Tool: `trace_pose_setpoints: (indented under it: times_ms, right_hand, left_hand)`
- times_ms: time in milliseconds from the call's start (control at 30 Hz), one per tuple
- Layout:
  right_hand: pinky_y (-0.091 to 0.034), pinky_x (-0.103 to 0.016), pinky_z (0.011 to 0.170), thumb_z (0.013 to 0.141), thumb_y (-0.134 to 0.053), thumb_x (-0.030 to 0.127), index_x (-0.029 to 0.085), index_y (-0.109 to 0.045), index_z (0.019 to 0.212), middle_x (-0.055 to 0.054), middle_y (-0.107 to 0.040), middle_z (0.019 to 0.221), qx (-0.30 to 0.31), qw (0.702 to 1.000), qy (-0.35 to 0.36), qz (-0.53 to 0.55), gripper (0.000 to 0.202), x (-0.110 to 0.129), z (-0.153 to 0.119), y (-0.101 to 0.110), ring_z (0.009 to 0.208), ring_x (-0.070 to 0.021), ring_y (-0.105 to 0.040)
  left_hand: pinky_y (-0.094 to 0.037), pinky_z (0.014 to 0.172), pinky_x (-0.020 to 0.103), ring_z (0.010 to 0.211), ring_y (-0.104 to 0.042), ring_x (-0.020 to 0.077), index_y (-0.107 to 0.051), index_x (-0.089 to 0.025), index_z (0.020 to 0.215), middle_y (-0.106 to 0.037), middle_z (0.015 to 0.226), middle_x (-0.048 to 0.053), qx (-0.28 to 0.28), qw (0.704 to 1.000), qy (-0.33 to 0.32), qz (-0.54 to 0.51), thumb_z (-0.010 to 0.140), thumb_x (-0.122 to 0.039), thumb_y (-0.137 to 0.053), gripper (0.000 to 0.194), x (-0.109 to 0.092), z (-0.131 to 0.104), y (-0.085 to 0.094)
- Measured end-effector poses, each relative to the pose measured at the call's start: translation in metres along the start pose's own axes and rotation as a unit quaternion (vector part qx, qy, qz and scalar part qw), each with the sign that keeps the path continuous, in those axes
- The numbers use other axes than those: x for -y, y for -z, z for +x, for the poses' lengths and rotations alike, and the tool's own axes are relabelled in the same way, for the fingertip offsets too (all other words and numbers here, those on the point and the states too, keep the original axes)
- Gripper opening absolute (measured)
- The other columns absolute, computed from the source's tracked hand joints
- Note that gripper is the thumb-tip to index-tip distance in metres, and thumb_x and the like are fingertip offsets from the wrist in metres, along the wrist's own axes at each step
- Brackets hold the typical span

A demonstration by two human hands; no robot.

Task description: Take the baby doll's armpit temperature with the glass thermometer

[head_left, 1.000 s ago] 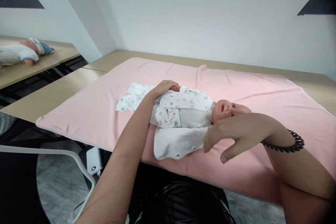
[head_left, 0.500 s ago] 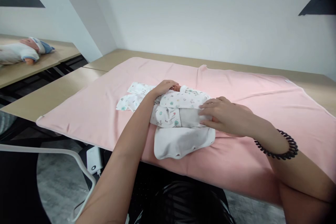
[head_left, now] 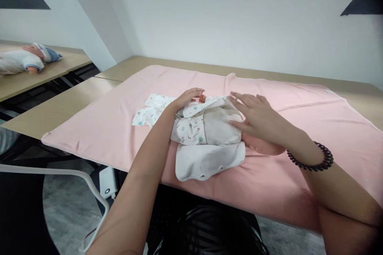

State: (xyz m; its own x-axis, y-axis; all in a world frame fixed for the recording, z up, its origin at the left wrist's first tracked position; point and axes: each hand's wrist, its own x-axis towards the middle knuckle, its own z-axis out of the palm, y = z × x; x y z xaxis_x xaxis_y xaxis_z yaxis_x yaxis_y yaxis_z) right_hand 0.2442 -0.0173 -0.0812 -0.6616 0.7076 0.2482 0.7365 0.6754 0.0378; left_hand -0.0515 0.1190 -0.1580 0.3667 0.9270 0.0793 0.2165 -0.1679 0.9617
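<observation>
A baby doll (head_left: 266, 145) lies on its back on a pink blanket (head_left: 104, 111), head to the right. Its white patterned top (head_left: 187, 133) is unfastened; the near flap (head_left: 209, 163) is spread flat on the blanket. The far flap (head_left: 196, 108) is partly turned back, baring a pale cloth body (head_left: 221, 125). My right hand (head_left: 257, 115) is over the doll's upper chest and face, fingers apart, fingertips at the far flap's upper edge. Beside the doll's small hand (head_left: 202, 98) is my left hand (head_left: 187, 99), fingers stretched out. Patterned trousers (head_left: 149, 113) cover the legs.
The blanket covers most of a wooden table (head_left: 119, 67) against a white wall. On another table at left lies a second doll (head_left: 32, 57) in a blue-and-white hat. Below the near edge are a white power bank (head_left: 107, 182) and a pale curved bar (head_left: 68, 172).
My right hand has moved up and away from me, and the far flap has turned back, uncovering more of the cloth body. The doll's head now shows. My left hand's fingers have lifted slightly.
</observation>
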Motion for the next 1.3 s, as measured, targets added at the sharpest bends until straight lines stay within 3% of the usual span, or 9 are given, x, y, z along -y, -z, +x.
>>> trace_pose_setpoints:
  times_ms: [233, 400, 533, 700, 800, 900, 967, 1133, 1300]
  right_hand:
    - [-0.032, -0.059, 0.116, 0.097, -0.041, 0.063, 0.020, -0.050, 0.148, -0.015, -0.032, 0.162, 0.009, 0.992, -0.115, 0.048, 0.067, -0.031, 0.001, 0.004, 0.148, -0.0369, -0.031]
    - [-0.051, -0.051, 0.103, 0.092, -0.052, 0.067, 0.038, -0.064, 0.130, 0.000, -0.058, 0.144, 0.115, 0.960, -0.115, 0.228, 0.049, -0.048, 0.003, 0.010, 0.131, -0.0337, -0.055]
    - [-0.047, -0.048, 0.110, 0.092, -0.056, 0.062, 0.039, -0.064, 0.132, 0.003, -0.060, 0.142, 0.181, 0.928, -0.078, 0.317, 0.047, -0.056, 0.005, 0.008, 0.132, -0.0305, -0.054]
    - [-0.046, -0.046, 0.113, 0.090, -0.059, 0.063, 0.040, -0.055, 0.143, 0.003, -0.052, 0.151, 0.187, 0.919, -0.099, 0.334, 0.058, -0.057, 0.003, 0.002, 0.138, -0.0298, -0.049]
    - [-0.041, -0.046, 0.118, 0.089, -0.057, 0.067, 0.038, -0.045, 0.150, 0.003, -0.042, 0.158, 0.124, 0.930, -0.146, 0.313, 0.068, -0.058, 0.002, -0.003, 0.145, -0.0296, -0.040]
    - [-0.031, -0.048, 0.124, 0.090, -0.051, 0.072, 0.033, -0.038, 0.155, 0.001, -0.032, 0.163, 0.068, 0.936, -0.219, 0.267, 0.077, -0.069, 0.004, -0.011, 0.150, -0.0298, -0.030]
    - [-0.027, -0.050, 0.125, 0.088, -0.050, 0.075, 0.030, -0.033, 0.158, 0.000, -0.027, 0.165, 0.069, 0.933, -0.254, 0.246, 0.085, -0.079, 0.006, -0.018, 0.152, -0.0304, -0.026]
    - [-0.033, -0.050, 0.122, 0.088, -0.054, 0.072, 0.029, -0.046, 0.151, -0.001, -0.036, 0.161, 0.060, 0.932, -0.261, 0.245, 0.076, -0.092, 0.006, -0.018, 0.150, -0.0308, -0.031]
    - [-0.051, -0.043, 0.107, 0.091, -0.057, 0.060, 0.033, -0.067, 0.129, 0.000, -0.062, 0.140, 0.111, 0.934, -0.184, 0.284, 0.047, -0.082, 0.013, 0.003, 0.128, -0.0297, -0.058]
  left_hand:
    - [-0.031, 0.117, 0.047, 0.135, -0.051, 0.0284, -0.073, -0.021, 0.092, -0.062, 0.136, 0.009, 0.103, 0.990, -0.059, -0.070, 0.085, -0.047, -0.066, 0.029, -0.006, -0.005, 0.010]
    - [-0.033, 0.118, 0.045, 0.144, -0.041, 0.0316, -0.069, -0.023, 0.118, -0.055, 0.145, 0.010, 0.304, 0.949, -0.083, -0.032, 0.064, -0.037, -0.086, 0.059, -0.019, -0.017, 0.023]
    - [-0.035, 0.119, 0.042, 0.148, -0.035, 0.0285, -0.066, -0.032, 0.126, -0.047, 0.154, 0.003, 0.344, 0.935, -0.066, 0.057, 0.061, -0.030, -0.088, 0.068, -0.024, -0.022, 0.028]
    - [-0.051, 0.096, 0.032, 0.121, -0.060, 0.0226, -0.070, -0.024, 0.111, -0.065, 0.128, 0.006, 0.230, 0.972, -0.029, 0.050, 0.069, -0.035, -0.084, 0.046, -0.014, -0.019, 0.022]
    - [-0.052, 0.079, 0.027, 0.092, -0.065, 0.0159, -0.066, -0.019, 0.103, -0.069, 0.105, 0.006, 0.018, 0.999, -0.039, -0.017, 0.076, -0.042, -0.078, 0.038, -0.001, -0.008, 0.019]
    - [-0.050, 0.086, 0.026, 0.100, -0.062, 0.0146, -0.059, -0.020, 0.113, -0.065, 0.113, 0.008, -0.209, 0.972, -0.089, -0.064, 0.079, -0.041, -0.074, 0.042, 0.010, 0.005, 0.020]
    - [-0.049, 0.089, 0.027, 0.103, -0.060, 0.0143, -0.056, -0.022, 0.119, -0.063, 0.117, 0.008, -0.288, 0.950, -0.107, -0.062, 0.080, -0.041, -0.073, 0.047, 0.013, 0.010, 0.022]
    - [-0.048, 0.079, 0.027, 0.080, -0.058, 0.0130, -0.065, -0.017, 0.085, -0.065, 0.084, 0.003, -0.182, 0.976, -0.116, -0.022, 0.077, -0.048, -0.073, 0.034, 0.010, 0.005, 0.019]
    - [-0.046, 0.072, 0.028, 0.079, -0.061, 0.0143, -0.071, -0.016, 0.088, -0.070, 0.087, 0.005, -0.036, 0.997, -0.052, 0.033, 0.079, -0.052, -0.070, 0.037, 0.010, -0.006, 0.011]
